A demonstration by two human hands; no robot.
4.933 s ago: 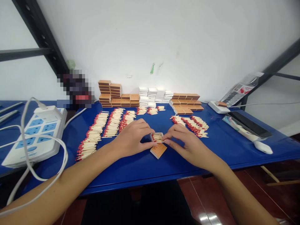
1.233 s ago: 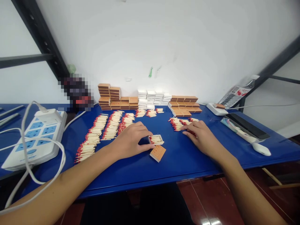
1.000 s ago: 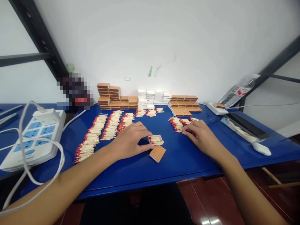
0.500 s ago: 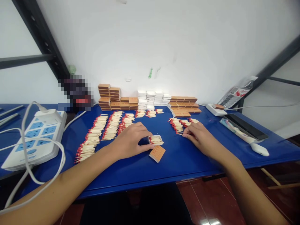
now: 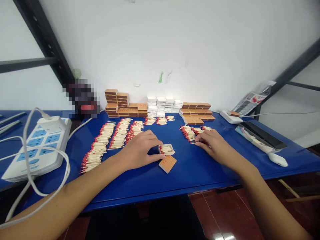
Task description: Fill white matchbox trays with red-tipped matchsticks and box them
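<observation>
My left hand (image 5: pixel 143 148) pinches the left end of a white matchbox tray (image 5: pixel 170 153) between thumb and fingers. Several matches (image 5: pixel 165 149) lie inside that tray. Just in front of it rests an orange matchbox sleeve (image 5: pixel 168 164) on the blue table. My right hand (image 5: pixel 211 143) is at the near edge of a small heap of red-tipped matches (image 5: pixel 188 134), its thumb and fingertips drawn together. Whether a match is between those fingertips is too small to make out. Longer rows of matches (image 5: pixel 100 143) spread to the left of my left hand.
Orange matchboxes (image 5: pixel 123 106) and white trays (image 5: pixel 165 104) are stacked along the wall, with more orange boxes (image 5: pixel 196 113) to their right. A power strip (image 5: pixel 37 146) with looped white cables stands at left. A phone (image 5: pixel 262 135), a toothbrush-like white item (image 5: pixel 277 159) and a plastic bottle (image 5: pixel 252 100) are at right.
Almost nothing differs. My left hand keeps its hold on the tray, and the fingers of my right hand have shifted very slightly at the match heap.
</observation>
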